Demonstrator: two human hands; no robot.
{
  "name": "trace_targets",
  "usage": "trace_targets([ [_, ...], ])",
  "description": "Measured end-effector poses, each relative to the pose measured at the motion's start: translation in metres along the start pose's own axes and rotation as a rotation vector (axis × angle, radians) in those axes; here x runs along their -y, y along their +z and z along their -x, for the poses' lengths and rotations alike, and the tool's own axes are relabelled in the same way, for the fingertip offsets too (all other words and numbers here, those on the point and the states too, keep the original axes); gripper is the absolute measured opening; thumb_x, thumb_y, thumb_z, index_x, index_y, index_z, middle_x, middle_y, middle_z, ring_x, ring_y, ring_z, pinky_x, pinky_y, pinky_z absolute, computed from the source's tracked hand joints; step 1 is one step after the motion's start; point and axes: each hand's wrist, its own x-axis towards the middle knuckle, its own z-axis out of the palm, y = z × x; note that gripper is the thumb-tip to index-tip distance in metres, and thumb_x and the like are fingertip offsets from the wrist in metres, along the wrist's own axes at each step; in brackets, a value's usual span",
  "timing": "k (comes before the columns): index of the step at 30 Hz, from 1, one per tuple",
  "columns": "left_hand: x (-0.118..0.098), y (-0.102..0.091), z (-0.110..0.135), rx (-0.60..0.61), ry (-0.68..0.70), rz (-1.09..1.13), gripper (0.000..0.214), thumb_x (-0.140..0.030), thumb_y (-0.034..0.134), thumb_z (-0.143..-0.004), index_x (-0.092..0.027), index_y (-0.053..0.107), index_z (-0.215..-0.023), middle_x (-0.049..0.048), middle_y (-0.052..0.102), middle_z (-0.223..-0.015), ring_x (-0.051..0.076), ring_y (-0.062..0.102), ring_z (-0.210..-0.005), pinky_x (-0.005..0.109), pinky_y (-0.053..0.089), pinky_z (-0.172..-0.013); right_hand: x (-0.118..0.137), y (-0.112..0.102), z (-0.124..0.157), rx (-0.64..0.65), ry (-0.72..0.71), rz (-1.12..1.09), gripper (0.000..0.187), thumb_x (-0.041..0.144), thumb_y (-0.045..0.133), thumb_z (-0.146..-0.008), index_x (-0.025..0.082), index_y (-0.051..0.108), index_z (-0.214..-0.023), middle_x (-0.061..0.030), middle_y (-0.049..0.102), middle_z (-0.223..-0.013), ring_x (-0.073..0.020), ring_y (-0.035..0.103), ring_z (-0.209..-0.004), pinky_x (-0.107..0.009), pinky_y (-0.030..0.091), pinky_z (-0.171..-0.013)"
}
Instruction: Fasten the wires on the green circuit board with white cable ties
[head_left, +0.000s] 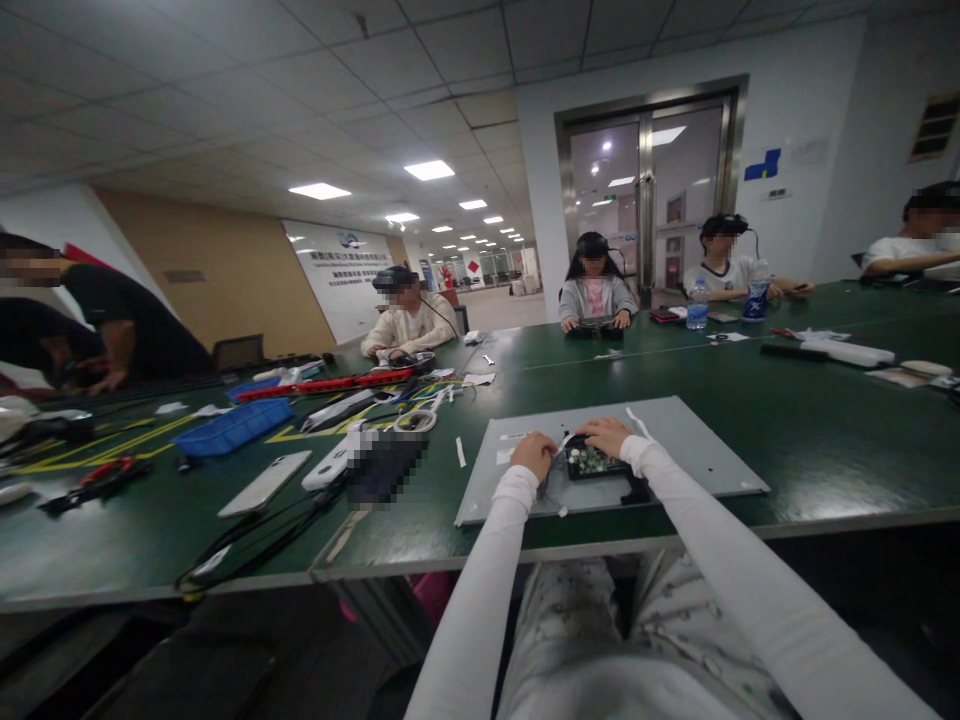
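A grey flat panel [697, 440] lies on the green table before me. On its middle sits a black housing with a green circuit board [592, 460] showing in it. At the board's left side is my left hand [532, 453], its fingers curled near a pale cable [559, 446]. Over the far edge of the board bends my right hand [606, 436], the fingers closed and pointing left. Whatever the fingertips of either hand grip is too small to make out. A small white connector [562, 511] lies at the panel's near side.
Left on the green table [420, 535] are a white phone [265, 484], a white device [337, 458], black cables, a blue tray [234, 427] and red-handled pliers [112, 478]. Several people sit or stand around the table. Two bottles [697, 305] stand at the far right.
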Motion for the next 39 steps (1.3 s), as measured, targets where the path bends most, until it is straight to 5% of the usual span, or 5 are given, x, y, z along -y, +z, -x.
trace_targets([
  [39,-0.004,-0.0042,0.0022,0.048,-0.022,0.0,0.033,-0.008,0.04,-0.072,-0.023,0.066,-0.086,0.0013,0.059,-0.092,0.012,0.052,-0.086,0.02,0.038,-0.083,-0.0006,0.0017,0.0023,0.002,0.092,-0.037,0.035,0.038,0.038,-0.076,0.03,0.051,-0.108,0.0009,0.042,-0.122,-0.0218,0.035,-0.11,-0.038,0.028,-0.089],
])
